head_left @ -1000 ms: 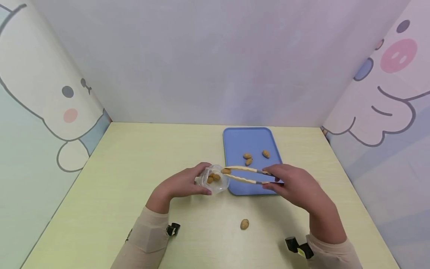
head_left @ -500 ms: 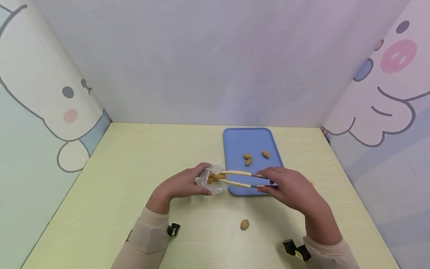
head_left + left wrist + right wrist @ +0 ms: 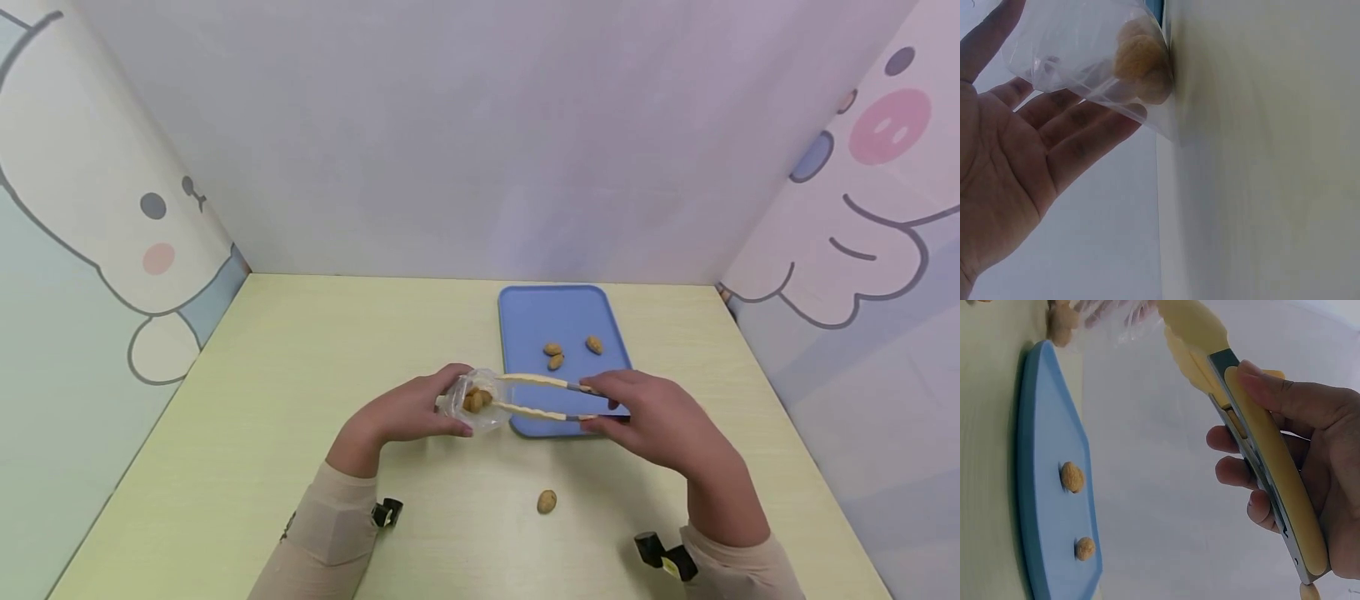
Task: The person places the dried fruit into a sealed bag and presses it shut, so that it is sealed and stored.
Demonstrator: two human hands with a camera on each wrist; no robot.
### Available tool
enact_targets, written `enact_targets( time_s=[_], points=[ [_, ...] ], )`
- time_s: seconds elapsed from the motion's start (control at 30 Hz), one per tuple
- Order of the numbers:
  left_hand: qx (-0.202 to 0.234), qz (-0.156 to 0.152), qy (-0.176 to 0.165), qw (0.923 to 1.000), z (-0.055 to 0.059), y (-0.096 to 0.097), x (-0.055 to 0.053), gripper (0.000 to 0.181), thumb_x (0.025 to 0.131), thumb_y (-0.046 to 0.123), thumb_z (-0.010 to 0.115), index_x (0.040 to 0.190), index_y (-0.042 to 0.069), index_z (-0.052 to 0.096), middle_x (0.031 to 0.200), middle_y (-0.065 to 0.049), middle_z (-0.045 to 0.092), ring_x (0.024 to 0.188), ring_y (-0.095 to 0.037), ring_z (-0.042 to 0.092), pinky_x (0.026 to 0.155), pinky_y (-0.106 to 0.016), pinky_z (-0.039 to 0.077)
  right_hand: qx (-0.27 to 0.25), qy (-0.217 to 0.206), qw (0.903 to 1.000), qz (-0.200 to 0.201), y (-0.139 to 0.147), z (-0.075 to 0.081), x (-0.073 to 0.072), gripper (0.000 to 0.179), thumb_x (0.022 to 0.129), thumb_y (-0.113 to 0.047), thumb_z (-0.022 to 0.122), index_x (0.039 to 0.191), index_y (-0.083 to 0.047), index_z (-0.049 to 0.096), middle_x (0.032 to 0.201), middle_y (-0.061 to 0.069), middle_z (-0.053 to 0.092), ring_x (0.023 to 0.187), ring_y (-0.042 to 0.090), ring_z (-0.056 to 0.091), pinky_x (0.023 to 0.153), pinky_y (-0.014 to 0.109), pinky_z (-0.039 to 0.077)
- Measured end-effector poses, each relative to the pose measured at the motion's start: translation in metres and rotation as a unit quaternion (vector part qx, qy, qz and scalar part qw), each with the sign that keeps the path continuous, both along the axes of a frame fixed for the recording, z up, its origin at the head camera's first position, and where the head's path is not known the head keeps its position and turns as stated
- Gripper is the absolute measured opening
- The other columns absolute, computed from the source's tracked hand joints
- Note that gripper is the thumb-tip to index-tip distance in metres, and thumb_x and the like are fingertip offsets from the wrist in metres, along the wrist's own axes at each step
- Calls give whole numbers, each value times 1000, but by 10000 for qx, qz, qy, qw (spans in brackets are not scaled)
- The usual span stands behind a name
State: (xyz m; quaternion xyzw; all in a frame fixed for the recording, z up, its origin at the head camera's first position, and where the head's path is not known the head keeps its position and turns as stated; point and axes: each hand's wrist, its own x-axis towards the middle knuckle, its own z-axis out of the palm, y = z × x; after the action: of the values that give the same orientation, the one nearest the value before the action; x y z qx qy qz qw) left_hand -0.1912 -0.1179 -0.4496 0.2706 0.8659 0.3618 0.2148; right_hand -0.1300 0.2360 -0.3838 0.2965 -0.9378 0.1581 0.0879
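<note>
Another nut (image 3: 477, 402) has left the tongs (image 3: 536, 380), inside the clear bag (image 3: 491, 422).

Three nuts (image 3: 556, 362) on the tray (image 3: 553, 312), one nut (image 3: 547, 501) before it, others (image 3: 477, 401) in the bag (image 3: 491, 420) leftward

Seen from the head view's centre, a plain pale grey wall (image 3: 480, 142) with a faint pink tinge rose at twelve o'clock, meeting the far edge of a light yellow, wood-grained table (image 3: 322, 333). Toward ten o'clock, a white cartoon animal (image 3: 90, 167) with a grey outline, grey eye and pink cheek covered a side wall, pale green (image 3: 60, 417) down toward eight. Toward two o'clock, a white cartoon pig (image 3: 922, 175) showed its pink snout (image 3: 890, 127) and, just below-left of that, a blue oval (image 3: 812, 157).
</note>
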Motion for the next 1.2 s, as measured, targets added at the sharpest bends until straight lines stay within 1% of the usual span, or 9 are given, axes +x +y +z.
enact_targets(
  time_s=[0.13, 0.27, 0.37, 0.5, 0.6, 0.67, 1.0, 1.2],
  points=[
    [29, -5, 7, 10000, 0, 0, 0, 80, 77, 52, 79, 142, 36, 36, 121, 2, 61, 102, -12, 55, 90, -38, 45, -167, 158, 9996, -151, 11, 1, -1, 46, 76, -33, 84, 118, -20, 69, 94, -10, 67, 75, 7, 60, 59, 24, 44],
    [-9, -1, 8, 10000, 0, 0, 0, 80, 77, 53, 79, 142, 36, 36, 121, 2, 61, 102, -12, 55, 90, -38, 45, -199, 92, 9988, -441, 22, 2, -3, 47, 76, -32, 84, 118, -21, 68, 88, -13, 64, 72, 3, 54, 57, 23, 41],
    [-55, 20, 7, 10000, 1, 0, 0, 80, 77, 53, 79, 142, 36, 36, 121, 2, 61, 102, -12, 55, 90, -38, 45, -226, -42, 9973, -694, 29, 2, -5, 47, 77, -35, 83, 119, -21, 68, 88, -14, 65, 73, 3, 55, 59, 24, 42],
    [-74, 48, -7, 10000, 2, 1, 1, 80, 77, 52, 79, 143, 36, 36, 121, 2, 61, 102, -12, 55, 91, -38, 45, -266, -303, 9945, -970, 38, 2, -8, 46, 81, -41, 79, 120, -22, 67, 94, -12, 67, 82, 8, 61, 63, 29, 45],
    [-71, 51, -13, 10000, 2, 1, 1, 80, 77, 52, 79, 143, 36, 36, 121, 1, 61, 101, -13, 55, 90, -38, 45, -257, -513, 9922, -1106, 43, 2, -11, 45, 83, -45, 76, 121, -22, 66, 95, -11, 67, 84, 11, 62, 64, 31, 45],
    [-60, 40, -12, 10000, 2, 1, 1, 80, 77, 52, 78, 143, 36, 36, 120, 1, 62, 101, -13, 55, 90, -38, 45, -246, -609, 9908, -1180, 47, 1, -12, 45, 84, -47, 74, 121, -23, 65, 94, -11, 66, 84, 13, 62, 63, 31, 44],
    [-61, 18, 63, 10000, 1, 0, 1, 79, 77, 52, 78, 142, 37, 36, 119, 2, 62, 100, -13, 55, 89, -37, 45, -388, -1017, 9814, -1580, 68, -8, -21, 42, 84, -50, 73, 117, -26, 64, 84, -7, 64, 76, 13, 57, 60, 30, 39],
    [-58, 13, 66, 10000, 0, 0, 1, 80, 77, 53, 78, 143, 37, 36, 121, 2, 61, 102, -12, 55, 91, -38, 44, -490, -1319, 9734, -1806, 81, -15, -27, 46, 85, -52, 71, 119, -22, 64, 86, -2, 64, 76, 17, 55, 60, 32, 40]
  ],
)
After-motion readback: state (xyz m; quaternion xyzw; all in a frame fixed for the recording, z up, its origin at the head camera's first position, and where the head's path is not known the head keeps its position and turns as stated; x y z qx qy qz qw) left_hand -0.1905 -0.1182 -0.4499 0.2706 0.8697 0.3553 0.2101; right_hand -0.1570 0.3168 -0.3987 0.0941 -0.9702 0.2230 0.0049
